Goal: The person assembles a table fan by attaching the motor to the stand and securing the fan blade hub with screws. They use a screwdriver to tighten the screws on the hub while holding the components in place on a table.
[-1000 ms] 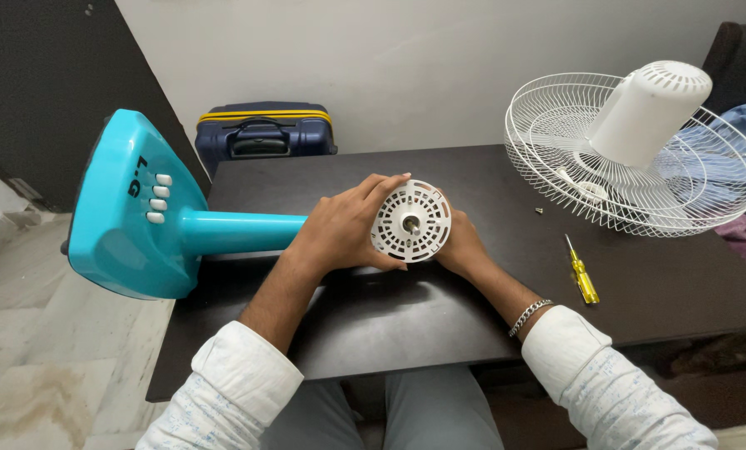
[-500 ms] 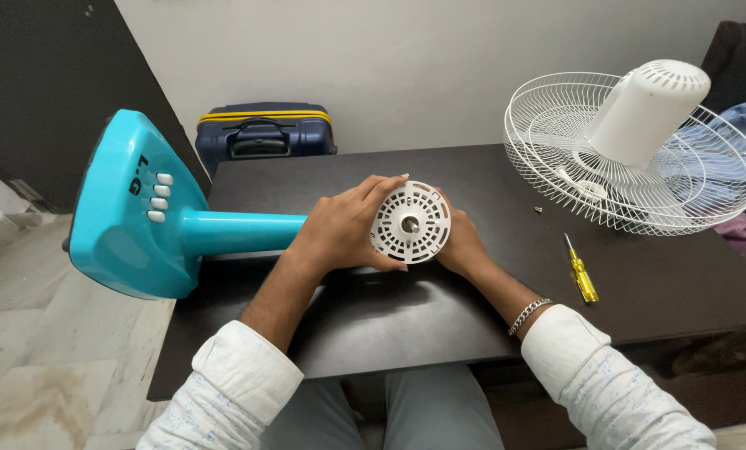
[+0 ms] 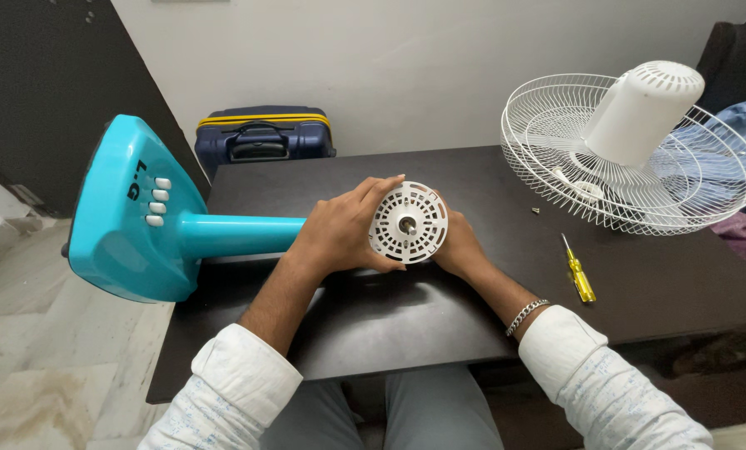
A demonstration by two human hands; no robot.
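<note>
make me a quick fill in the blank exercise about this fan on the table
1. Both hands, left hand and right hand, grip the white ____ housing.
2. The fan base is coloured ____.
3. The screwdriver has a ____ handle.
4. The white cover rests in the wire ____.

Missing words: motor; turquoise; yellow; grille

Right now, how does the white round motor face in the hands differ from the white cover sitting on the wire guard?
The motor face is a flat slotted disc with a metal shaft at its centre; the cover is a tall, tapered cup. The motor face is gripped by the left hand and right hand; the cover lies tilted, untouched, on the wire guard. Both are white vented plastic.
</note>
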